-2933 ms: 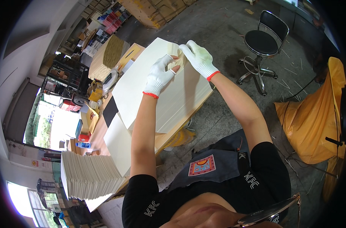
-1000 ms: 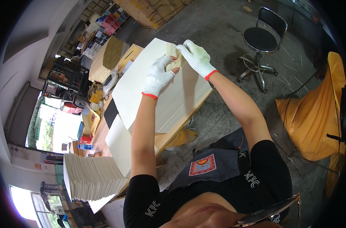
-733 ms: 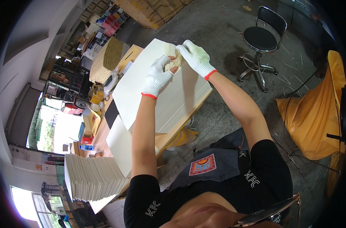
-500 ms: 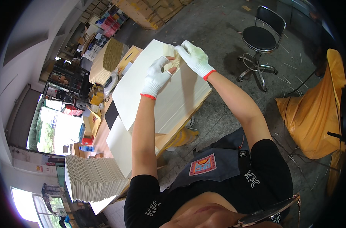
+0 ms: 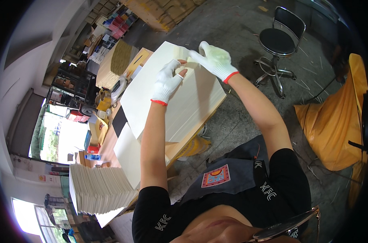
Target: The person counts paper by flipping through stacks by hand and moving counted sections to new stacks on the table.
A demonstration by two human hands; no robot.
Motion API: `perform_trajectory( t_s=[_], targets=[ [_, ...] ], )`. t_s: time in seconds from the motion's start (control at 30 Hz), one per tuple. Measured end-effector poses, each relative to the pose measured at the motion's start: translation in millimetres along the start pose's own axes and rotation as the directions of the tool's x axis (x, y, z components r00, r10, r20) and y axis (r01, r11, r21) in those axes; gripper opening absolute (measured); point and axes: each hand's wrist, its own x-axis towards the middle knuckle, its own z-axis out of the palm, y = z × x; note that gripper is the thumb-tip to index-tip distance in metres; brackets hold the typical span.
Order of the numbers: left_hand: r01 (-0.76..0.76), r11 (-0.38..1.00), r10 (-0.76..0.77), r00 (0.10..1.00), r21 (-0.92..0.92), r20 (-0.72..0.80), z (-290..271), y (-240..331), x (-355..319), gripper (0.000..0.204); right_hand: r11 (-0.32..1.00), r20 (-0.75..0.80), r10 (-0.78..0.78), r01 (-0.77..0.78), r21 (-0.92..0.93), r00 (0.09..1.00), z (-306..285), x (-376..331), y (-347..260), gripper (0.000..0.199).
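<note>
A tall stack of large cream sheets lies on the wooden table in front of me. My left hand, in a white knitted glove with a red cuff, rests on the stack. Its bare thumb and a bare fingertip are apart, near the far right edge of the sheets. My right hand, gloved the same way, is just right of that edge, its fingers apart and slightly blurred. Nothing shows in it. Whether its outstretched fingers touch the sheets I cannot tell.
Another paper stack stands at the near left of the table. Brown board piles are beyond the table. A black swivel chair stands at the far right, with a yellow-orange sack nearer. Thin offcuts litter the floor.
My right hand has moved right, away from my left hand and the sheets' edge, and its fingers have spread. My left hand has barely moved.
</note>
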Motion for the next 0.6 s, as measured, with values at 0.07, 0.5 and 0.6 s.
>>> perform_trajectory(
  t_s=[0.07,0.5,0.6],
  targets=[
    [0.135,0.987,-0.133,0.991,-0.091,0.03,-2.5,10.1,-3.4,0.027,0.976,0.106,-0.093,0.111,-0.186,0.99,-7.4,4.1,3.7,0.056],
    [0.04,0.998,-0.041,0.998,-0.04,-0.041,-1.1,0.9,-1.4,0.025,0.949,0.116,-0.043,0.004,0.314,0.992,7.2,10.7,-7.3,0.051],
    [-0.023,1.0,0.023,0.999,-0.01,-0.044,-1.1,-7.6,0.9,0.026,0.932,0.078,0.018,-0.045,0.36,0.997,12.4,4.8,-8.9,0.053]
  ],
)
